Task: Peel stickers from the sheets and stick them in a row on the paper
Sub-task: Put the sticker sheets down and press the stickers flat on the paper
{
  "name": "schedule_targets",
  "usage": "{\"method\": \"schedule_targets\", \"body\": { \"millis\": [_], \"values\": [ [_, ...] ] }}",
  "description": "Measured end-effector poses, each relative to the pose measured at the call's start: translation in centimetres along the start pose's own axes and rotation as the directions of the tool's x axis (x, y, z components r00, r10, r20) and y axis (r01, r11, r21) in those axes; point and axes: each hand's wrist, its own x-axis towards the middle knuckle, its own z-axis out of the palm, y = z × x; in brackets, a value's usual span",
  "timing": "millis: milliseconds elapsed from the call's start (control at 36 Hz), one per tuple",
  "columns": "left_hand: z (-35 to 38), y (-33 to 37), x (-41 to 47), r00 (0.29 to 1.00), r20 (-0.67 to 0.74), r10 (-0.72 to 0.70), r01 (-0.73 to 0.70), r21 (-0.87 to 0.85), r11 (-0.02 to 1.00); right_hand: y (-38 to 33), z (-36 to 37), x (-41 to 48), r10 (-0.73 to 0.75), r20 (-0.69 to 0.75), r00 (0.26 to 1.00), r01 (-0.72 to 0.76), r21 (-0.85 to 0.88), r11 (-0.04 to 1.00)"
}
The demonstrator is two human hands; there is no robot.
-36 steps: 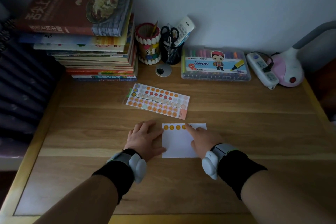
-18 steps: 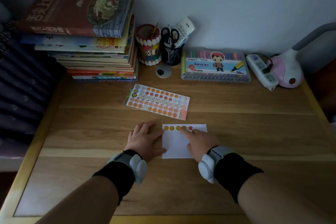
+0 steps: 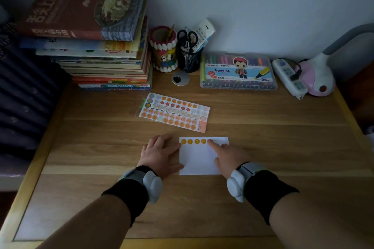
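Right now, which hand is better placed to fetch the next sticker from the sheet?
Probably the right hand: its index finger presses only the row's end on the paper, near the sticker sheet. The left hand lies flat, steadying the paper's left edge.

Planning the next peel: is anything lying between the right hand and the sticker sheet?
Nothing visible does. The right hand presses a fingertip on the paper, and only bare desk shows between the paper's top edge and the sticker sheet.
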Motion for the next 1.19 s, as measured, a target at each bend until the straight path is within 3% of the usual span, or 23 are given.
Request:
{"method": "schedule_targets", "body": {
  "millis": [222, 556, 1000, 1111, 1194],
  "values": [
    [-0.1, 0.1, -0.1, 1.000, -0.002, 0.007, -0.007, 0.007, 1.000, 0.1, -0.5, 0.3, 0.044, 0.042, 0.998, -0.045, 0.032, 0.998],
    [-0.3, 0.2, -0.1, 1.000, 0.010, 0.000, 0.000, 0.007, 1.000, 0.4, 0.1, -0.1, 0.058, -0.003, 0.998, -0.058, -0.020, 0.998],
    [-0.1, 0.0, 0.0, 1.000, 0.013, 0.000, 0.000, 0.010, 1.000, 0.1, 0.1, -0.7, -0.037, -0.023, 0.999, 0.037, -0.009, 0.999],
    [0.1, 0.1, -0.1, 1.000, 0.004, -0.015, 0.015, 0.007, 1.000, -0.6, -0.3, -0.3, -0.088, -0.189, 0.978, 0.092, 0.012, 0.996],
    [0.2, 0.0, 0.0, 1.000, 0.000, -0.012, 0.012, 0.006, 1.000, -1.5, -1.1, 0.7, -0.146, -0.233, 0.962, 0.149, -0.004, 0.989]
  ]
}}
